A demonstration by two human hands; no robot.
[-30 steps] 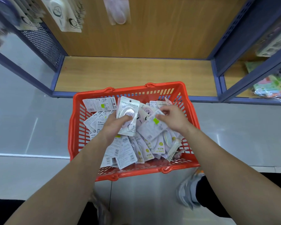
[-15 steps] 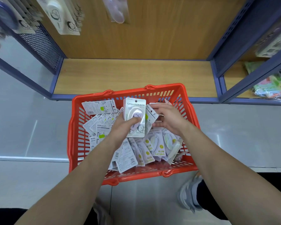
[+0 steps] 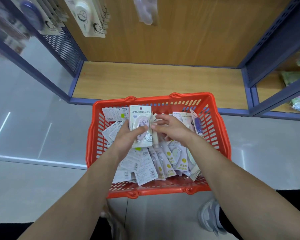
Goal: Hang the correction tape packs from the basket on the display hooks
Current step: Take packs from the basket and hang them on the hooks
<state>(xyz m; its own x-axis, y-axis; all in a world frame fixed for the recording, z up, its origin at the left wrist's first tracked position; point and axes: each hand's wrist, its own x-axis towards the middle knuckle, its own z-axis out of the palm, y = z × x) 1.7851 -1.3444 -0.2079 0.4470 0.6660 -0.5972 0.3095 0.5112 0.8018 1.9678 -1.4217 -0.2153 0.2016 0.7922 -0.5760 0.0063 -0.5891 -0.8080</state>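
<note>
Grey floor tiles carry the orange basket, heaped with correction tape packs. Left hand grips one Campus pack, thumb over its blister; right hand, loose-fingered, touches its three-o'clock edge. Light, stiff card: probably best pinched below the twelve-o'clock hang hole.

Single head-worn wide-angle view, facing steeply down and forward, close above the basket, corners seemingly blurred.
</note>
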